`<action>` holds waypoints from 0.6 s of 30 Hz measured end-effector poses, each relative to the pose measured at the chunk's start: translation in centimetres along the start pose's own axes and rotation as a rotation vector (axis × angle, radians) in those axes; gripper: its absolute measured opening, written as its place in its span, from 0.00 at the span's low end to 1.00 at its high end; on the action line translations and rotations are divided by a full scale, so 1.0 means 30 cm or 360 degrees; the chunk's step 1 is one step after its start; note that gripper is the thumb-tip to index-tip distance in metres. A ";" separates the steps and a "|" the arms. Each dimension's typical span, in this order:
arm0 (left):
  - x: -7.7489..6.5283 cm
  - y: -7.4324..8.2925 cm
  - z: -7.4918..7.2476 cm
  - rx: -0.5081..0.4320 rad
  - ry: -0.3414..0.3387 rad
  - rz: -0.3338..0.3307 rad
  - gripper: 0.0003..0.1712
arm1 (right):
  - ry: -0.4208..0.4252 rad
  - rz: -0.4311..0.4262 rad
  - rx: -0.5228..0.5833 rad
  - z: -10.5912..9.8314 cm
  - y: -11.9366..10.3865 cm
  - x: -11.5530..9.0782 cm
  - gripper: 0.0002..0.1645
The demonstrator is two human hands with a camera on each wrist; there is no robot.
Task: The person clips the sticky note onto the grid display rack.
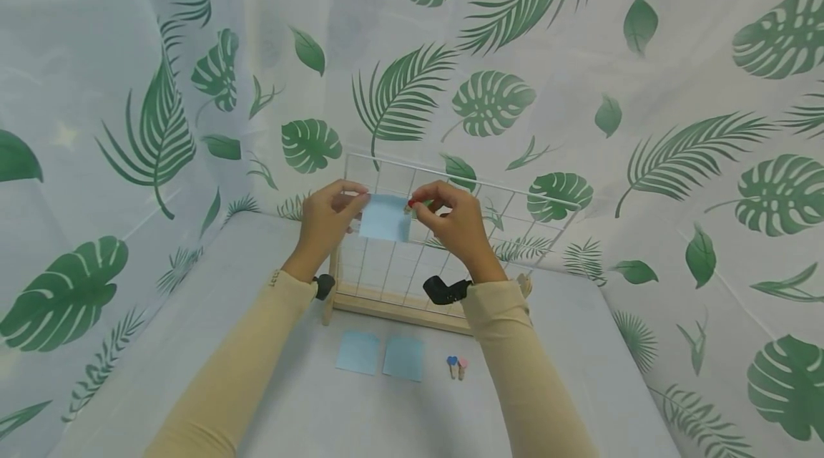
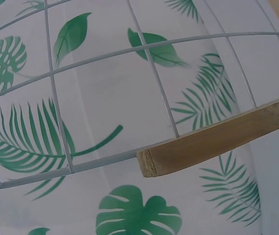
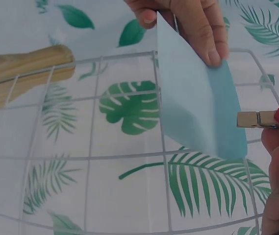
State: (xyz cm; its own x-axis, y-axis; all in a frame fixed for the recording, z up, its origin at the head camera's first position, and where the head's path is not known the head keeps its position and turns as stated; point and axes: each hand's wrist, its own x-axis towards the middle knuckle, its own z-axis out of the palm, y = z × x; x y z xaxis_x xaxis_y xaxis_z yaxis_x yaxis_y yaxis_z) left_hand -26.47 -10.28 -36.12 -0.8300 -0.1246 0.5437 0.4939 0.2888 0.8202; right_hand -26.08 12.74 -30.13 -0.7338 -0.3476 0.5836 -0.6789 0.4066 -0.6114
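Note:
My left hand (image 1: 327,220) pinches a light blue sheet of paper (image 1: 385,220) by its left edge, at the upper left of a white wire grid (image 1: 444,247). At the sheet's right edge, my right hand (image 1: 455,218) pinches a small wooden clothespin (image 3: 256,119) with a red top. In the right wrist view the clothespin's tip overlaps the paper's edge; whether it bites the paper, I cannot tell. The sheet bends slightly there. The left wrist view shows mostly the grid, with only a sliver of hand at the lower left.
The grid stands in a wooden base (image 1: 399,311) on a white table (image 1: 290,386). In front lie two more blue sheets (image 1: 357,352) and, to their right, two clothespins, a blue-topped one (image 1: 452,365) and a pink-topped one (image 1: 462,368). Leaf-patterned curtain (image 1: 547,122) surrounds the table.

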 end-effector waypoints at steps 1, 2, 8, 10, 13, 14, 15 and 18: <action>0.001 0.001 0.000 0.0003 -0.0004 -0.0001 0.09 | 0.0004 -0.0002 -0.0016 -0.001 -0.003 0.004 0.04; 0.003 0.003 0.001 0.0005 -0.0010 -0.0006 0.09 | 0.0007 -0.0007 -0.0031 -0.002 -0.006 0.007 0.04; 0.009 0.009 -0.001 0.0004 -0.0035 -0.0046 0.09 | -0.0002 -0.0009 -0.0082 0.005 -0.017 0.020 0.04; 0.010 0.009 -0.001 0.0001 -0.0045 -0.0050 0.09 | -0.0001 -0.0004 -0.0081 0.008 -0.020 0.022 0.04; 0.012 0.008 -0.001 -0.0001 -0.0058 -0.0041 0.10 | 0.0021 -0.0004 -0.0100 0.014 -0.018 0.025 0.04; 0.012 0.008 -0.001 -0.0005 -0.0060 -0.0038 0.10 | 0.0034 -0.0010 -0.0109 0.016 -0.019 0.027 0.04; 0.013 0.008 -0.001 -0.0007 -0.0060 -0.0036 0.10 | 0.0052 -0.0015 -0.0122 0.018 -0.018 0.029 0.04; 0.015 0.008 0.001 -0.0019 -0.0058 -0.0028 0.09 | 0.0111 -0.0028 -0.0125 0.023 -0.023 0.034 0.04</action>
State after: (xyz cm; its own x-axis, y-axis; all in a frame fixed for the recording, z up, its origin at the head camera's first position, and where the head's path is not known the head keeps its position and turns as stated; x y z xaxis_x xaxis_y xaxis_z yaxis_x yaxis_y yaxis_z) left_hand -26.74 -10.23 -35.68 -0.8473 -0.0948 0.5226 0.4821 0.2755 0.8317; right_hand -26.39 11.53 -29.48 -0.7164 -0.2967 0.6314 -0.6856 0.4669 -0.5585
